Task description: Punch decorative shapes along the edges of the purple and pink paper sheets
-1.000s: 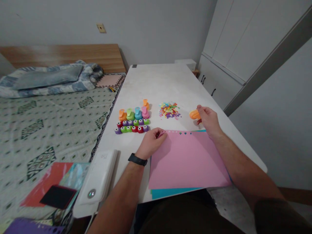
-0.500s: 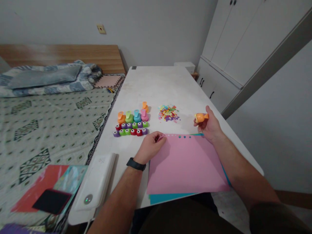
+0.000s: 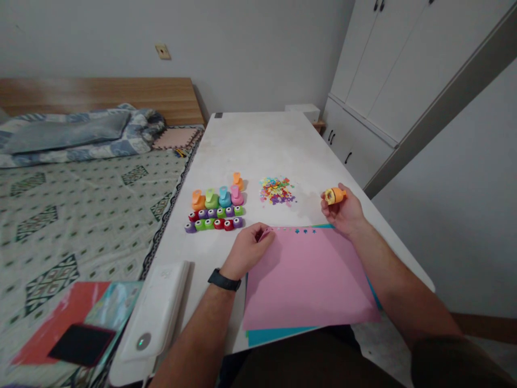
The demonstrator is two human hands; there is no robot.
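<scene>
Fingers of the right hand [image 3: 343, 212] are closed around an orange punch [image 3: 334, 196], gripping it near the fingertips at right of frame, just above the top edge of the pink sheet [image 3: 311, 280]. Punch's long axis runs almost level across the frame, tipped slightly up toward the right, with its yellow underside turned left and toward the camera. Right hand is plainly the nearer; whether it rests on the table cannot be told. Left hand [image 3: 247, 250], with a black watch [image 3: 223, 279] on the wrist, is clenched in a pinch on the sheet's upper left corner, well apart from the punch. Between the two hands, a line of small blue marks [image 3: 305, 231] runs along the sheet's top edge. Teal sheet [image 3: 278, 337] shows beneath the pink. Up and left of the left hand stand large punches [image 3: 218, 198] behind two rows of small punches [image 3: 214, 222], with confetti [image 3: 277, 191] to their right, all on a white table [image 3: 258, 145].
</scene>
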